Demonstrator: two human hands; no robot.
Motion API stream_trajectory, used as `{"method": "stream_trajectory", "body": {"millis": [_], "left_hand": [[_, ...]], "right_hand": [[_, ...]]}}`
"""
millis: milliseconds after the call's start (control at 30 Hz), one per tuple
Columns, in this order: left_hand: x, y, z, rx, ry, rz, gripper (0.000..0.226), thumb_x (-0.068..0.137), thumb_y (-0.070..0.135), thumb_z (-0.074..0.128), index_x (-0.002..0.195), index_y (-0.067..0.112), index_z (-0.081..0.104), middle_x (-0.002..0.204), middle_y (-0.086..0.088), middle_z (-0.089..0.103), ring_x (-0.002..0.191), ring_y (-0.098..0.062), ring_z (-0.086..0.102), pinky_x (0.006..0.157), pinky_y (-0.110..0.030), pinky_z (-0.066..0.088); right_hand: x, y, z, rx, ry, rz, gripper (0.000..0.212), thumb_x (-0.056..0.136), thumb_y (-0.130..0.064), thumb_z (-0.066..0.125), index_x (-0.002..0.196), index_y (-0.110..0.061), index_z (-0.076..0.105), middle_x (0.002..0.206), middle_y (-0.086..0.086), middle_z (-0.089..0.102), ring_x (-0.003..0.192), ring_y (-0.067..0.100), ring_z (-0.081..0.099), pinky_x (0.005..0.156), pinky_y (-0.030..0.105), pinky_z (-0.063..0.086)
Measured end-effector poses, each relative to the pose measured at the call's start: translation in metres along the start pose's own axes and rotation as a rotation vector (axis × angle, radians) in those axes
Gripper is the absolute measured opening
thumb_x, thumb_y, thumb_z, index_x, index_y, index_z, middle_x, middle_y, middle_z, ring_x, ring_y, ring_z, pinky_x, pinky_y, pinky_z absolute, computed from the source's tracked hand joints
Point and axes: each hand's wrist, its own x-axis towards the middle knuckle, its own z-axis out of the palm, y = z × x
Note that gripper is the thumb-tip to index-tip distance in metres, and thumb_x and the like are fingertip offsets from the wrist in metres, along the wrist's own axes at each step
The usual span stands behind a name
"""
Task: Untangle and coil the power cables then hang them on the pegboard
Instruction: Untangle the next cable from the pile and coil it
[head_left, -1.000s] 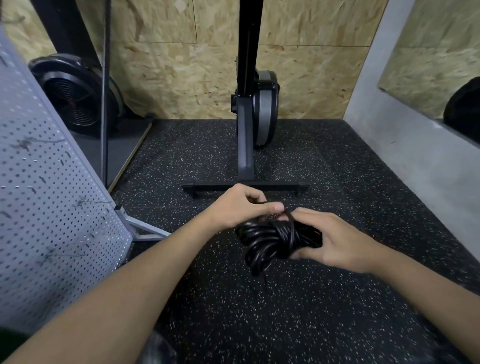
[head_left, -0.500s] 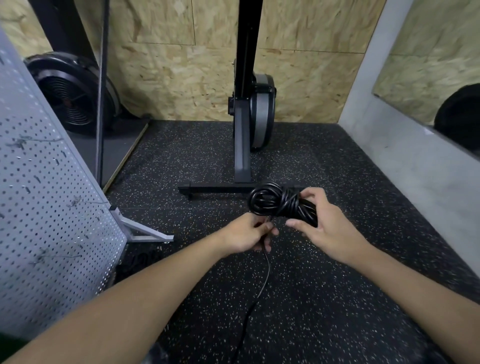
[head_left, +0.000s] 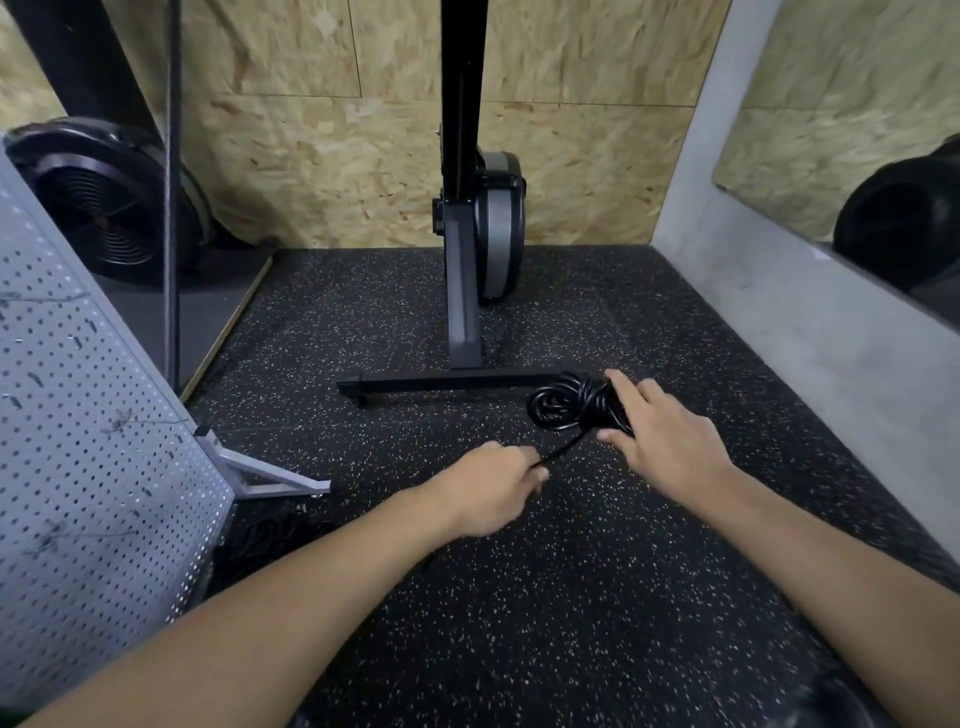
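The power cable coil (head_left: 574, 404) was clasped by the right hand (head_left: 670, 447), its free strand (head_left: 565, 448) pinched taut by the left hand (head_left: 493, 488), presumably for wrapping.

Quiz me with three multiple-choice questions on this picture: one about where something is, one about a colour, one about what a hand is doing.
1. Where is the pegboard?
A. at the left edge of the view
B. on the right-hand wall
C. flat on the floor in the middle

2. What colour is the cable bundle?
A. red
B. black
C. white

3. What is the left hand doing?
A. lying flat on the floor
B. pinching a strand that runs to the bundle
C. hanging a coil on a peg

Answers: 1 A, the perforated grey panel stands at the left; 2 B, its loops show black in the right hand's grip; 3 B, its fingers close on the thin strand.
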Motion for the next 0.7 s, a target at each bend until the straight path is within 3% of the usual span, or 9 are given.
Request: {"method": "stream_trajectory", "body": {"millis": [133,267,367,467,567,700], "left_hand": [[-0.003,0.016,-0.015,0.184,0.095,0.139,0.030,0.113,0.031,0.038,0.107,0.019,0.065,0.083,0.004,0.063,0.069,-0.013,0.058,0.067,-0.032,0.047],[-0.005,0.012,-0.029,0.157,0.204,0.198,0.027,0.111,0.034,0.044,0.102,0.021,0.066,0.072,0.010,0.060,0.059,-0.008,0.055,0.056,-0.030,0.042],[-0.006,0.009,-0.040,0.153,0.295,0.313,0.020,0.105,0.040,0.057,0.110,0.024,0.070,0.092,0.012,0.070,0.078,-0.005,0.064,0.072,-0.031,0.057],[-0.008,0.013,-0.048,0.125,0.308,0.397,0.017,0.098,0.035,0.071,0.111,0.023,0.069,0.101,0.013,0.066,0.085,0.000,0.061,0.080,-0.026,0.056],[-0.006,0.010,-0.054,0.111,0.300,0.422,0.011,0.093,0.026,0.078,0.103,0.021,0.075,0.099,0.011,0.065,0.089,-0.002,0.061,0.084,-0.028,0.054],[-0.004,-0.007,-0.062,-0.072,0.383,0.309,0.014,0.086,0.035,0.084,0.090,0.022,0.081,0.082,0.011,0.073,0.078,-0.006,0.067,0.073,-0.027,0.054]], "right_hand": [[0.000,0.008,0.007,0.063,-0.177,0.084,0.063,0.101,-0.049,0.058,0.153,-0.026,0.029,0.132,0.004,0.053,0.119,0.029,0.060,0.090,0.048,0.052],[0.000,0.003,0.005,0.105,-0.144,0.021,0.067,0.100,-0.047,0.062,0.155,-0.026,0.030,0.135,0.003,0.054,0.122,0.028,0.059,0.092,0.046,0.050],[-0.003,0.005,0.006,0.104,-0.148,-0.090,0.072,0.097,-0.043,0.069,0.157,-0.031,0.030,0.136,-0.002,0.052,0.124,0.024,0.057,0.098,0.046,0.050],[-0.009,0.003,0.007,0.172,-0.244,-0.290,0.069,0.092,-0.038,0.076,0.149,-0.039,0.037,0.122,-0.017,0.051,0.117,0.010,0.053,0.100,0.041,0.050],[-0.012,-0.002,0.011,0.205,-0.287,-0.453,0.059,0.091,-0.039,0.077,0.141,-0.037,0.045,0.113,-0.026,0.046,0.109,-0.001,0.048,0.099,0.037,0.049],[-0.020,-0.008,0.003,0.422,-0.253,-0.535,0.062,0.089,-0.032,0.081,0.142,-0.041,0.050,0.127,-0.028,0.053,0.123,-0.004,0.052,0.104,0.022,0.043]]}}
